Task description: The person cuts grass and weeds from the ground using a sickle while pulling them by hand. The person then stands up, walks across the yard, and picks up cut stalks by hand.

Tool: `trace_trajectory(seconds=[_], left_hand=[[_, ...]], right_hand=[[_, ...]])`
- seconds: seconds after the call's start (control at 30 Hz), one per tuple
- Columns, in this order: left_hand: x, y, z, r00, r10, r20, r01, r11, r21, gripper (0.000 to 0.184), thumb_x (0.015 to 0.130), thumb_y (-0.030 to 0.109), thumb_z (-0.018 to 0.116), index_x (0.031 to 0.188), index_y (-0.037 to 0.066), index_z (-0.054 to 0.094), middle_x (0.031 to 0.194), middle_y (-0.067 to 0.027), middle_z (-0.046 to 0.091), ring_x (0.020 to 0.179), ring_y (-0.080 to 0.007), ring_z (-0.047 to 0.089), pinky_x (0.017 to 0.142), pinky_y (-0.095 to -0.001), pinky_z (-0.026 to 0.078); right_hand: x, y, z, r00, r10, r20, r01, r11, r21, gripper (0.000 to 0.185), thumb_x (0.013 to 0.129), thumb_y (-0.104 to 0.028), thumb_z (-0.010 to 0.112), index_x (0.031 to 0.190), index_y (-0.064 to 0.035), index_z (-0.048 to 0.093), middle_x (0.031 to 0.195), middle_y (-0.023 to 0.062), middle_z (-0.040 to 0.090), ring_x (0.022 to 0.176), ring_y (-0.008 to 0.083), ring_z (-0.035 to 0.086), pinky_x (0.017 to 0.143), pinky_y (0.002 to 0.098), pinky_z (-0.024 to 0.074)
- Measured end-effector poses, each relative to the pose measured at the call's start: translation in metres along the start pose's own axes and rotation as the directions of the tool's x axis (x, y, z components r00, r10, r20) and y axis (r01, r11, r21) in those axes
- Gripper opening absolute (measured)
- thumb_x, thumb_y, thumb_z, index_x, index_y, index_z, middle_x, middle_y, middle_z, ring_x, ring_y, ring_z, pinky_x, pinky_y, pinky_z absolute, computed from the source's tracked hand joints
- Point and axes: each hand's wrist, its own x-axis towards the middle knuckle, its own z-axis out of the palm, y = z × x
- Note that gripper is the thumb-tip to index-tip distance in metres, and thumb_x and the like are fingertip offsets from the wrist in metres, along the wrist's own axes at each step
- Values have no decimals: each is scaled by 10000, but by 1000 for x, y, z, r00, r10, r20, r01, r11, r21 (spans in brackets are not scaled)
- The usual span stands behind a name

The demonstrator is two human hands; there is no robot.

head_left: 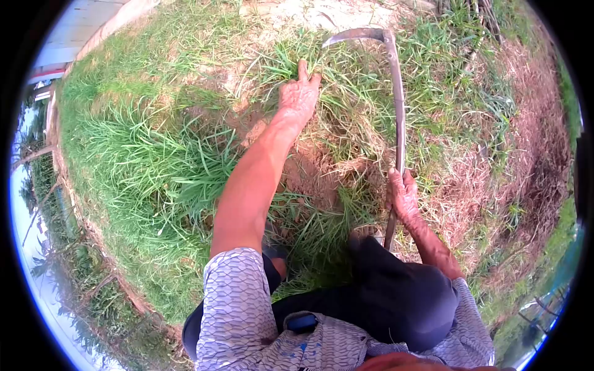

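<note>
My left hand (298, 98) reaches forward to a tuft of green grass (283, 63). One finger points out and the thumb stands apart from it; the other fingers look bent and are partly hidden. My right hand (404, 196) is wrapped round the long wooden handle of a sickle (400, 117). The handle runs away from me, and its curved metal blade (357, 34) points left, beyond my left hand and close to the tips of the grass.
Thick green grass (148, 154) grows on the left. Bare reddish soil (312, 176) shows between my arms, with cut grass (328, 232) near my feet. Dry straw-like grass (464, 216) covers the right side. A pale wall (77, 28) stands at the upper left.
</note>
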Motion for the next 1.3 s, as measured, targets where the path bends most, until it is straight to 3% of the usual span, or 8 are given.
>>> trace_trajectory(seconds=[0.13, 0.3, 0.47, 0.63, 0.73, 0.87, 1.17, 1.3], left_hand=[[10, -21, 3, 997, -34, 66, 27, 994, 107, 319, 814, 30, 515, 1130, 20, 559, 1120, -267, 569, 858, -367, 661, 749, -456, 520], [-31, -19, 2, 980, 197, -19, -197, 980, 3, 195, 788, 63, 546, 973, 26, 596, 928, -220, 608, 775, -364, 658, 644, -466, 523], [-46, -1, 12, 990, 135, -35, -138, 985, -101, 139, 773, 72, 531, 884, 14, 590, 832, -209, 621, 714, -366, 654, 601, -462, 522], [-50, 2, 12, 988, 140, -59, -148, 973, -174, 127, 757, 59, 511, 831, 0, 596, 828, -221, 647, 726, -363, 662, 603, -465, 526], [-48, 2, 2, 989, 144, -40, -149, 977, -151, 125, 744, 53, 523, 826, -2, 600, 820, -222, 647, 730, -361, 665, 599, -464, 526], [-100, -2, -5, 936, 351, 31, -342, 926, -157, 118, 730, 64, 554, 834, 10, 558, 824, -206, 617, 683, -363, 649, 588, -470, 516], [-102, -43, 3, 987, 158, 10, -157, 985, -78, 127, 737, 77, 569, 845, 19, 538, 848, -205, 601, 698, -364, 640, 588, -461, 505], [-83, -49, -10, 994, 106, -29, -108, 990, -95, 125, 734, 69, 578, 841, 14, 543, 814, -205, 598, 700, -368, 641, 597, -470, 507]], right_hand=[[33, -37, 12, 991, -85, -103, 96, 989, 108, 346, 935, -404, 561, 888, -93, 419, 550, -42, 386, 388, 81, 383, 320, 256, 334], [-34, 76, -34, 992, -125, 2, 83, 644, -761, 450, 950, -400, 461, 1095, 26, 482, 734, 262, 604, 639, 427, 608, 645, 498, 505], [-36, 30, -52, 986, 163, 22, -150, 944, -294, 416, 904, -484, 578, 877, -91, 442, 569, -24, 434, 401, 87, 416, 347, 258, 344], [19, -31, -10, 997, 59, -54, -49, 985, 167, 280, 964, -370, 524, 872, -137, 398, 561, -53, 393, 389, 63, 349, 335, 233, 316], [-26, 67, -64, 995, 95, 22, -65, 817, -573, 445, 904, -511, 534, 963, -74, 479, 586, 2, 462, 414, 123, 445, 365, 294, 379], [-142, 155, -129, 991, 59, -124, -131, 671, -730, 420, 900, -476, 537, 964, -62, 543, 592, 58, 502, 531, 191, 479, 504, 370, 407], [10, -31, -10, 994, 55, -94, -55, 998, 7, 331, 942, -425, 543, 838, -156, 383, 536, -59, 363, 375, 71, 353, 319, 237, 301], [-4, 40, -2, 991, -124, 45, 128, 804, -581, 363, 939, -414, 524, 956, -56, 464, 603, 39, 487, 483, 135, 497, 404, 327, 427]])
